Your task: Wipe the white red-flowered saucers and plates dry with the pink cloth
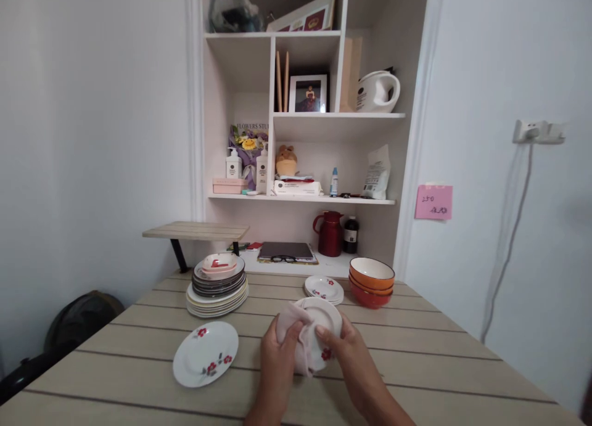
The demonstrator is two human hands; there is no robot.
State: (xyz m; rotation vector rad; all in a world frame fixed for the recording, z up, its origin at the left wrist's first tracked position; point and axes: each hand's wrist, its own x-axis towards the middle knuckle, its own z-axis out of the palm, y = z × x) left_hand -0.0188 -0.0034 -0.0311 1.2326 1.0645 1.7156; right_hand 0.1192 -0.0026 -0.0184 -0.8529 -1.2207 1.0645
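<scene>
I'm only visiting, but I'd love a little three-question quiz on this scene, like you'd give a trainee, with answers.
1. True or false: the left hand holds a cloth against a plate, while the right hand grips that plate's other side.

2. What stands on the table just right of the small plate stack?
a) a flower bouquet
b) stacked bowls
c) eyeglasses

3. Fill in: the flowers on the plate lying alone at front left are ____.

Key: 1 true; 2 b; 3 red.
</scene>
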